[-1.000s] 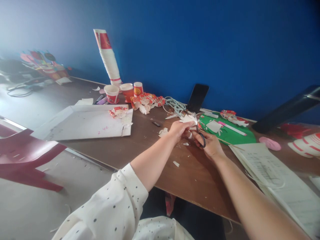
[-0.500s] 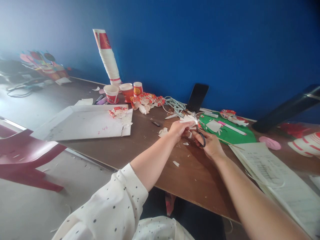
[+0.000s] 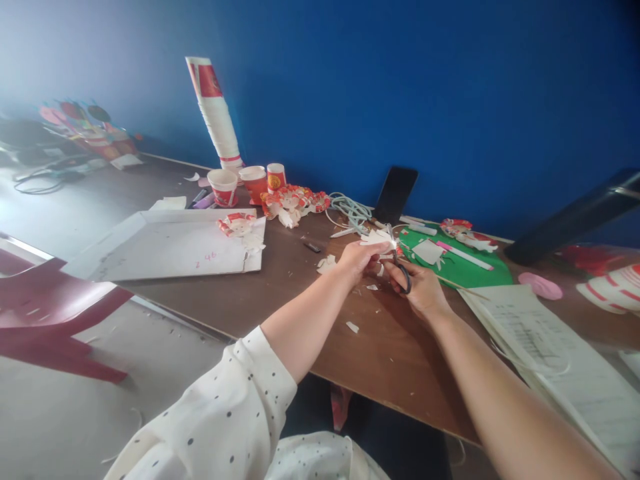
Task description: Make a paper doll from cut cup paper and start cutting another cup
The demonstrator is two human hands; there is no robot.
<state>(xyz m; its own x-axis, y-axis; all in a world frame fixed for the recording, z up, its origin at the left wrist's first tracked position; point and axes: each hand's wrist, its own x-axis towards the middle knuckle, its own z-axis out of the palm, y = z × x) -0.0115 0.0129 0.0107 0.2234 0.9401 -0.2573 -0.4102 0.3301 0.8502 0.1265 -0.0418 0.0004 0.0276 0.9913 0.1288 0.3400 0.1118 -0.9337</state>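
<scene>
My left hand pinches a white and red cut paper-cup piece above the table. Dark-handled scissors are gripped in my right hand, their blades up against the paper piece. The fingertips of both hands nearly meet, and part of the piece is hidden behind them. White paper scraps lie on the table below my hands. Just beyond the right hand sits a green sheet with a pink and white marker and cut paper on it.
Paper cups and a tall leaning cup stack stand at the back left. A phone leans on the blue wall beside a coiled cable. A white board lies left, a written notebook right. A red chair is at left.
Almost nothing differs. Both hands stay in place with the paper piece and the scissors, apart from a very slight shift of the piece near the blades.
</scene>
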